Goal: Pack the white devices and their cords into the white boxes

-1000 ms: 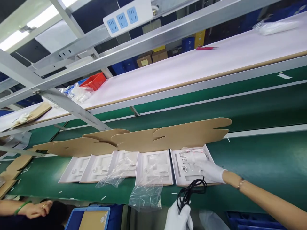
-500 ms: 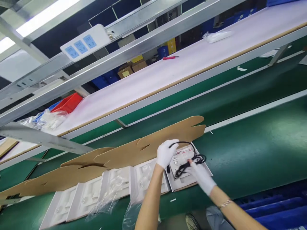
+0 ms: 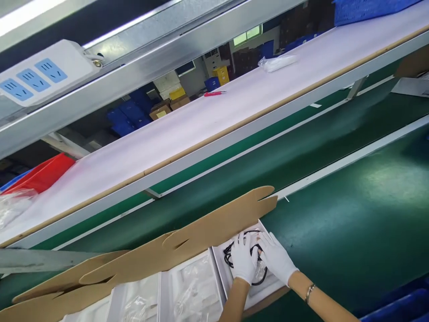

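The left hand (image 3: pixel 244 259), in a white glove, lies over a black cable (image 3: pixel 228 256) with its fingers spread; the right hand (image 3: pixel 276 258), gloved too, reaches onto the cable from the other side, its fingertips close by the left thumb. Whether either grip has closed around the cable, I cannot tell — the gloves cover much of it. The cable sits coiled in an open white box (image 3: pixel 225 277), some loops showing left of the left hand and one curving below the fingers. Brown flaps (image 3: pixel 217 221) stand up behind the box, and more open boxes (image 3: pixel 164 295) adjoin it on the left, clear plastic in the nearer ones. All rest on a green tabletop (image 3: pixel 335 223). Above runs a pale shelf (image 3: pixel 234 116) — on it a red tool (image 3: pixel 213 94), a wrapped bundle (image 3: pixel 278 63), a blue basket (image 3: pixel 372 11) and a red bin (image 3: pixel 43 172).
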`<state>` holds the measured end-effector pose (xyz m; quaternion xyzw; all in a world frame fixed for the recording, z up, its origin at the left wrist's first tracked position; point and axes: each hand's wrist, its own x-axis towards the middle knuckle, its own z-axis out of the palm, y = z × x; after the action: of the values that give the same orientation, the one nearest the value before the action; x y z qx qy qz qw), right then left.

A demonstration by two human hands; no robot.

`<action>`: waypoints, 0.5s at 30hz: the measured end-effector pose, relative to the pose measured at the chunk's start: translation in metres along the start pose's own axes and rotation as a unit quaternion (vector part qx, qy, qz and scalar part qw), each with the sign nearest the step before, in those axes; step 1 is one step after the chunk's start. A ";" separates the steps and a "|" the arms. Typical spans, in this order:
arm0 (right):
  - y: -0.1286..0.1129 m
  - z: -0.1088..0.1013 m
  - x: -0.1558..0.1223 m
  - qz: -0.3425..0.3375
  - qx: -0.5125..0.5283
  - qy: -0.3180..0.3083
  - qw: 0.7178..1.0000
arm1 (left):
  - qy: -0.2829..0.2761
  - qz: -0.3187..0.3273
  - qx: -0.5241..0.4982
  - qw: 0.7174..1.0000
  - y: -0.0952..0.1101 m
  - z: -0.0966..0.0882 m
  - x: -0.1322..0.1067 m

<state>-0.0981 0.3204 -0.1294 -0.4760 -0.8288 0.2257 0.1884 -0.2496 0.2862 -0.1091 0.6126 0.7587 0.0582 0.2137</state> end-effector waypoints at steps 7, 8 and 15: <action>0.048 -0.037 -0.130 -0.054 -0.229 0.215 0.948 | -0.043 0.057 0.010 0.997 0.094 0.040 0.030; 0.057 -0.036 -0.140 -0.049 -0.242 0.228 0.942 | -0.042 0.080 0.008 0.996 0.109 0.042 0.042; 0.108 -0.032 -0.027 0.060 -0.174 0.131 0.974 | 0.099 0.087 -0.021 0.991 0.117 0.022 0.051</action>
<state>0.0080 0.3511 -0.1652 -0.5761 -0.7933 0.0243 0.1954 -0.1429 0.3591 -0.1008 0.6630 0.7185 0.1523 0.1446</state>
